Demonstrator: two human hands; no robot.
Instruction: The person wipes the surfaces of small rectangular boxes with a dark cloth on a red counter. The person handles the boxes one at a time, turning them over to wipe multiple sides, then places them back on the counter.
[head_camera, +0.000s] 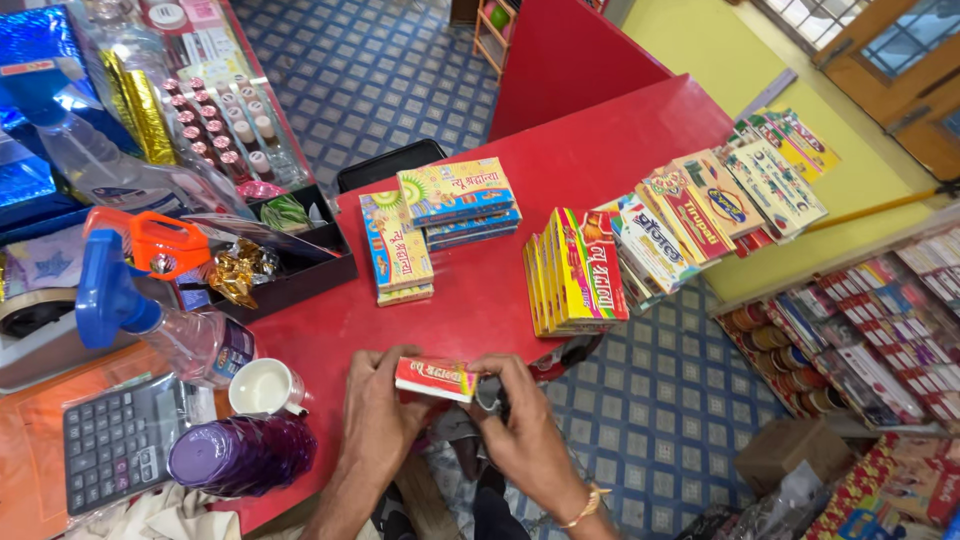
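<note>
head view, near to far. at the near edge of the red worktop (480, 300), the left hand (378, 415) and right hand (520, 425) close together on one small red box (436, 378), each pinching an end, the box held level just above the worktop edge. to the left stand a purple bottle (240, 455), a white cup (262, 387), a calculator (120, 440) and a spray bottle with blue trigger (130, 310). further in, an upright pack of yellow boxes (575, 270) stands beside two flat stacks of boxes (430, 225); a slanted row of mixed boxes (720, 200) runs toward the far right, and a black tray (300, 270) sits at the left. judged by layout, most boxes are already stacked or lined up, and the one in hand is not yet set among them.
</note>
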